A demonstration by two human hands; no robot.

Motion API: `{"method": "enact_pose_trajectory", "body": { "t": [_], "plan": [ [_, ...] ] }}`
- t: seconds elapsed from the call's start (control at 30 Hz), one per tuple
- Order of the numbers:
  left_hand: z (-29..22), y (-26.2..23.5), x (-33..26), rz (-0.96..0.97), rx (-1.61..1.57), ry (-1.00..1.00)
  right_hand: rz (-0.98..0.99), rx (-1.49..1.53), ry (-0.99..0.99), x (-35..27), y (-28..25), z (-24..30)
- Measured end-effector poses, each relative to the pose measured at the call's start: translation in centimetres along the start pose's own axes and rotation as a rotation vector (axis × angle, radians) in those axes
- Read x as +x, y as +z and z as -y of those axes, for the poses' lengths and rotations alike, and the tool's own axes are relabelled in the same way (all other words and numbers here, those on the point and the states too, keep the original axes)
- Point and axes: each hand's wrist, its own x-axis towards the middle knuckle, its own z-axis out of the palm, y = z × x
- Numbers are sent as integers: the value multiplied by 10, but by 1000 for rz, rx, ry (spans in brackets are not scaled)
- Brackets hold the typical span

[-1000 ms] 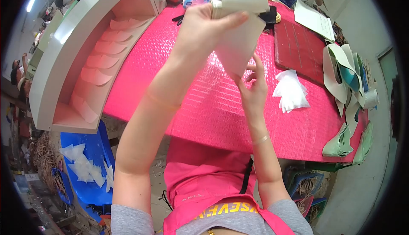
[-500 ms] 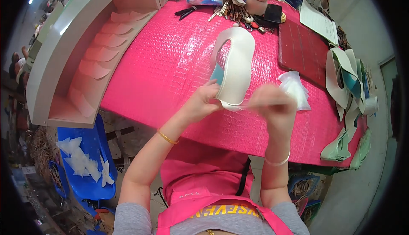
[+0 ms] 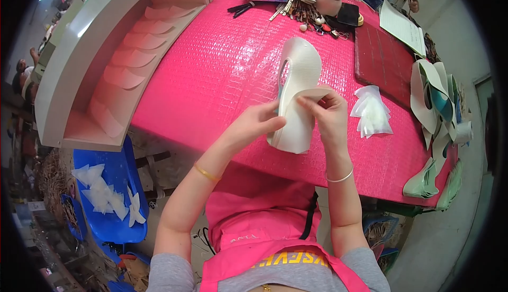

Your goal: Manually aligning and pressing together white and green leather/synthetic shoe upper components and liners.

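A cream-white piece, apparently a shoe upper [image 3: 305, 61], stands on its edge over the pink-covered table [image 3: 211, 69], with a sliver of teal lining on its left side. My left hand [image 3: 263, 121] grips its left edge, the thumb pressed against the pale surface. Pinched between the thumb and fingers of my right hand [image 3: 332, 114] is a curved edge of the same upper, folded out to the right. Some of the right fingers hide behind that fold. Right of my right hand lies a fanned pile of thin white pieces [image 3: 371, 113].
At left, a long grey box-like machine [image 3: 79, 64] holds a row of curved pale pieces. Below it, a blue tray [image 3: 119, 234] carries white scraps. A dark red board [image 3: 383, 56] lies at right beside hanging uppers [image 3: 423, 85]. Tools and a jar [image 3: 329, 1] crowd the back.
The upper has turned, so more of its pale face shows and its opening looks narrower. My right hand has moved up and in, and now pinches the upper's folded edge. The view has shifted slightly.
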Motion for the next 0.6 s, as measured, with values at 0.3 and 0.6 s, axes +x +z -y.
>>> {"method": "enact_pose_trajectory", "body": {
  "t": [0.3,0.6],
  "plan": [
    [9,23,12,-157,-212,231,-91,-4,208,13,-25,-26],
    [35,22,-14,-246,115,-13,-345,-51,-94,36,2,-24]
  ]
}}
